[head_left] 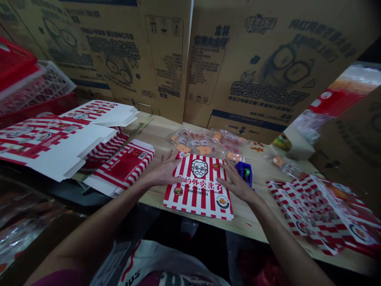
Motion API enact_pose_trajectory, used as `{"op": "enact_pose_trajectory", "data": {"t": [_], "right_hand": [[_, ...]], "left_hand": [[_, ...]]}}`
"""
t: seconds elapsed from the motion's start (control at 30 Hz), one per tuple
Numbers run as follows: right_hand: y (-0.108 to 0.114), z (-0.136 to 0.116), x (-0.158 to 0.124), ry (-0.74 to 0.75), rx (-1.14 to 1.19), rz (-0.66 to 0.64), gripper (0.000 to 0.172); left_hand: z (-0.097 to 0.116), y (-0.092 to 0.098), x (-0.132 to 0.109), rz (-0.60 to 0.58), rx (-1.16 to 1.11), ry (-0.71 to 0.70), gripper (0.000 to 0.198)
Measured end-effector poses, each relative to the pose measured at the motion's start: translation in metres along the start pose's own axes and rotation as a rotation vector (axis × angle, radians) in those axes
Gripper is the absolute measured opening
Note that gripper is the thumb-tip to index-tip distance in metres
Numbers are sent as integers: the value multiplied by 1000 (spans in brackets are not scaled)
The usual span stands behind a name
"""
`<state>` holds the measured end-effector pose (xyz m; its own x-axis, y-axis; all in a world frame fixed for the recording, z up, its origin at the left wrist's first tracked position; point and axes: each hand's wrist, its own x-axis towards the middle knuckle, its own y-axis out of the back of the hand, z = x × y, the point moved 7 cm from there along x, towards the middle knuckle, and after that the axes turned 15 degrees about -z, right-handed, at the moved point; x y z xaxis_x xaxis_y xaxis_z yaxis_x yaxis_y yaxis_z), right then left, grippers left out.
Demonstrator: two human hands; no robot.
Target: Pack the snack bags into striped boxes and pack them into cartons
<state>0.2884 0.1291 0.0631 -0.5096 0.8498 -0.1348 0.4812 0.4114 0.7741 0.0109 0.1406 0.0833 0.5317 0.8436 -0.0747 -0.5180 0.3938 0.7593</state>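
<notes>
A red-and-white striped cardboard box, printed with a cartoon face and a burger, lies flat at the table's front edge in front of me. My left hand rests on its left side, fingers spread. On its right side lies my right hand, fingers also apart. Just behind the box are several clear packets with orange pieces inside. A blue tape dispenser with a green part sits right beside my right hand, partly hidden by it.
Flat striped cartons and a smaller striped stack lie on the left. More striped boxes overlap on the right. Large brown cartons stand along the back. Red and white baskets are stacked at far left.
</notes>
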Motion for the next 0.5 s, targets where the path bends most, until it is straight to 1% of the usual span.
{"op": "enact_pose_trajectory", "data": {"t": [0.07, 0.1, 0.17, 0.2, 0.23, 0.27, 0.33, 0.37, 0.5], "right_hand": [[-7, -29, -8, 69, -147, 12, 48], [-14, -44, -13, 102, -201, -13, 45], [-28, -66, -23, 125, -255, -104, 45], [-36, -73, -29, 114, -259, -157, 46], [-42, -77, -34, 93, -255, -197, 51], [-46, -79, -38, 69, -249, -220, 61], [-52, -80, -44, 45, -252, -236, 78], [-53, -79, -45, 43, -261, -236, 82], [-56, -74, -45, 69, -293, -257, 95]], "left_hand": [[21, -20, -7, -84, 200, -24, 52], [29, -31, -11, -121, 268, -40, 48], [40, -46, -22, -138, 322, -62, 47], [43, -51, -28, -148, 324, -69, 49], [45, -54, -33, -160, 319, -79, 54], [47, -56, -38, -178, 313, -93, 62], [51, -58, -46, -217, 301, -126, 79], [53, -58, -49, -233, 296, -139, 84], [55, -56, -50, -251, 294, -111, 87]]}}
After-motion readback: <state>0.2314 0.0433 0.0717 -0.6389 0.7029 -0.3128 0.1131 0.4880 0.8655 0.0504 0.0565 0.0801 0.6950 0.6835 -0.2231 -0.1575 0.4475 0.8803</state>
